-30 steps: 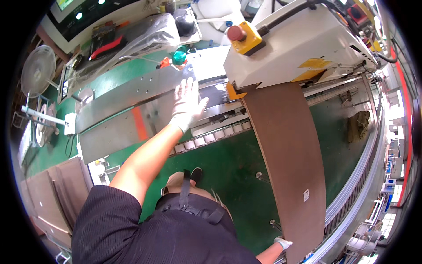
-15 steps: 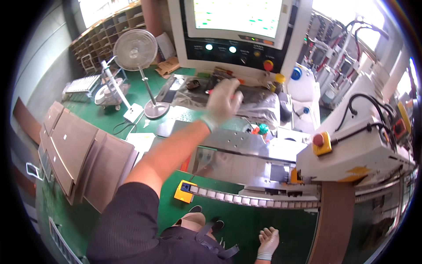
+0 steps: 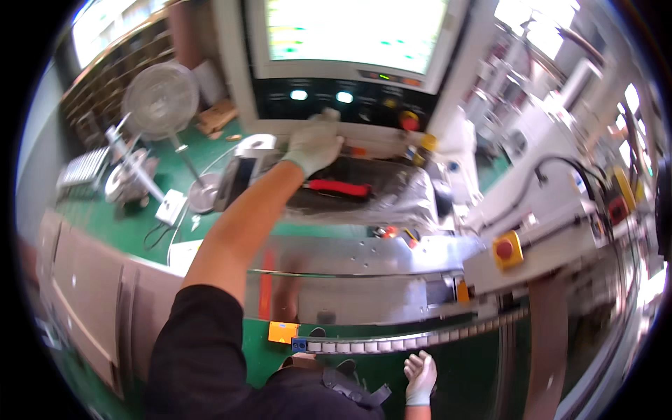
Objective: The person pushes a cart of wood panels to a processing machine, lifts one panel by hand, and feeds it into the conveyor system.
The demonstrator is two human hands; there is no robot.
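Observation:
My left hand, in a pale glove, is stretched forward over a plastic-covered shelf, just below the button row of the control panel. Its back faces me; the fingers are blurred and partly hidden, so I cannot tell whether they hold anything. A red-handled tool lies on the plastic cover just below and to the right of that hand. My right hand, also gloved, hangs low beside my body with loosely curled fingers, apart from any object. A bright screen stands above the panel's lit buttons.
A metal machine bed and a segmented cable chain cross in front of me. An emergency-stop box is on the machine at right. Brown panels stand at left, near a pedestal fan.
My left hand has moved toward the panel's lower edge, uncovering the red-handled tool. The head view has shifted, bringing the screen nearer. My right hand stays low.

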